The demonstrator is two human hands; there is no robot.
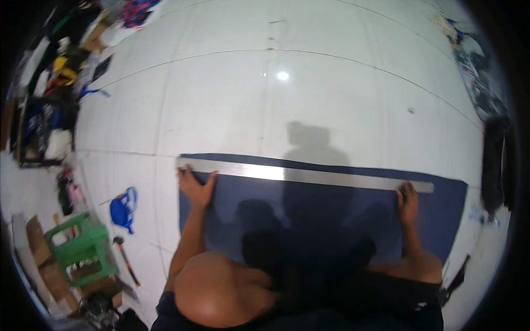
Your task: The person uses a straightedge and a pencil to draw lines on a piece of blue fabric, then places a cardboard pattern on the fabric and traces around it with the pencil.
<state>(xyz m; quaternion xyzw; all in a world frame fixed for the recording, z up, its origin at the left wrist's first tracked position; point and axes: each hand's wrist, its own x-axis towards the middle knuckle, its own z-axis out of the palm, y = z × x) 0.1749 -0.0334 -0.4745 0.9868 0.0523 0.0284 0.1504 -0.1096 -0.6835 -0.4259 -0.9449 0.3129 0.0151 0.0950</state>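
On blue sheet [364,212], ruler [312,176], lengthwise L-R

Our left hand [197,190], thumb and fingers spread, touches the left end of a long metal ruler [314,176]; our right hand [407,204] touches it near the right end. The ruler lies along the far edge of a dark blue sheet [441,212]. At left, we note a green stool [83,251].
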